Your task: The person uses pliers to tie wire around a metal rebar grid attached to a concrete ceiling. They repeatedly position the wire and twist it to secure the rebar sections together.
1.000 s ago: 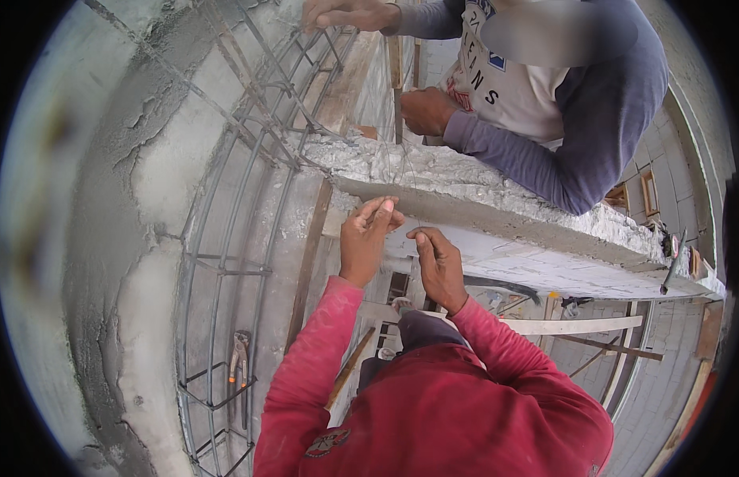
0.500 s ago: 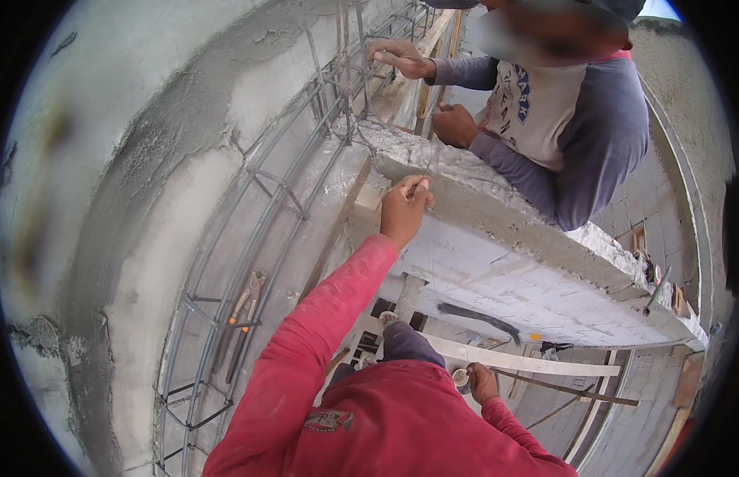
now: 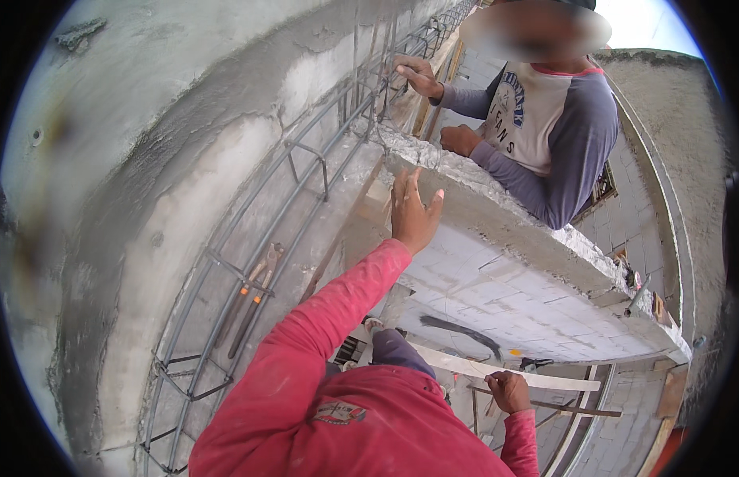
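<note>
My left hand point(image 3: 415, 213) is raised in front of a concrete beam point(image 3: 497, 221), its fingers spread beside the beam's near end. It holds nothing. Lower down, my right hand point(image 3: 509, 391) has its fingers curled together in front of the white wall's foot; what they hold, if anything, is too small to make out. To the left of my left arm runs a rebar cage point(image 3: 266, 230) of long bars and bent ties. Pincers with orange-marked handles point(image 3: 258, 280) lie among its bars.
Across the beam a co-worker in a grey-sleeved shirt point(image 3: 536, 119) leans on its rough top. One of their hands point(image 3: 419, 77) is at the upright bars; the other hand point(image 3: 462, 141) is closed. A plastered wall point(image 3: 171, 199) rises at left. Boards point(image 3: 544, 380) lie below.
My left hand has opened from a pinch, its fingers now spread near the beam's end. My right hand has moved right, away from a round, cup-like thing.
</note>
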### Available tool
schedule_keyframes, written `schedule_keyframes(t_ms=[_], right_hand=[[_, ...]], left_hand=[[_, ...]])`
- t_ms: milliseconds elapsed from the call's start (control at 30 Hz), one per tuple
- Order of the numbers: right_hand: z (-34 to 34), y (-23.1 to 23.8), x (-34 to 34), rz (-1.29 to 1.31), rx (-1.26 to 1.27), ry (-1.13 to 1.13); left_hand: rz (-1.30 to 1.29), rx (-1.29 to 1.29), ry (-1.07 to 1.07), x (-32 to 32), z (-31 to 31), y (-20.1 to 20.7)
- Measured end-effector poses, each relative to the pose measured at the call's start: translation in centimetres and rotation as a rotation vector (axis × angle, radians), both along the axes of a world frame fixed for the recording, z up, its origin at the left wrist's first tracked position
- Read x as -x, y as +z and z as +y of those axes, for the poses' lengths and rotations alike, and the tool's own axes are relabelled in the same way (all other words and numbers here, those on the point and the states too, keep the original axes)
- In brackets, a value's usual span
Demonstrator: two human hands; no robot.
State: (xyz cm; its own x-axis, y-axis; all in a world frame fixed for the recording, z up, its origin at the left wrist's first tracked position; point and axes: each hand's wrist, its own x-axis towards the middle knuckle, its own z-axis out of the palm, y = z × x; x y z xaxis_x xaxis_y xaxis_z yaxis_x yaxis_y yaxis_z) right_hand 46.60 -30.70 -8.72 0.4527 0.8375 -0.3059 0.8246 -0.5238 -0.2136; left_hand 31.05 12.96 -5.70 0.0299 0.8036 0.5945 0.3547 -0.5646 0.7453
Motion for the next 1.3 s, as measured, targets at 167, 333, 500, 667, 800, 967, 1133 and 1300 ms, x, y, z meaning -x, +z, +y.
schedule_keyframes(t_ms=[167, 333, 500, 667, 800, 967, 1133, 1300], right_hand=[[9.5, 16.9, 2.5, 0.431, -0.201, 0.015], [13.0, 23.0, 2.9, 0.313, -0.583, 0.110], [16.7, 14.3, 9.8, 1.020, -0.798, 0.014], [16.1, 8.4, 18.3, 1.540, -0.520, -0.037], [15.4, 8.1, 18.5, 1.359, -0.512, 0.171], [17.3, 7.7, 17.8, 1.138, -0.569, 0.282], [19.6, 7.3, 16.2, 1.083, -0.525, 0.449], [23.8, 9.0, 15.9, 1.112, -0.434, 0.857]], left_hand=[[-0.096, 0.313, -1.131, 2.9, -14.2, 6.1], [-0.241, 0.550, -1.112, 6.5, -18.0, 6.4], [-0.712, 0.573, -0.862, 10.7, -17.0, 9.8], [-0.807, 0.206, -0.462, 12.6, -16.6, 10.1], [-1.027, 0.040, -0.303, 14.2, -15.4, 10.7], [-1.313, 0.164, -0.715, 19.2, -17.6, 13.7], [-1.108, -0.224, -0.429, 23.4, -20.1, 16.9], [-0.910, -0.540, -0.101, 26.9, -21.9, 17.9]])
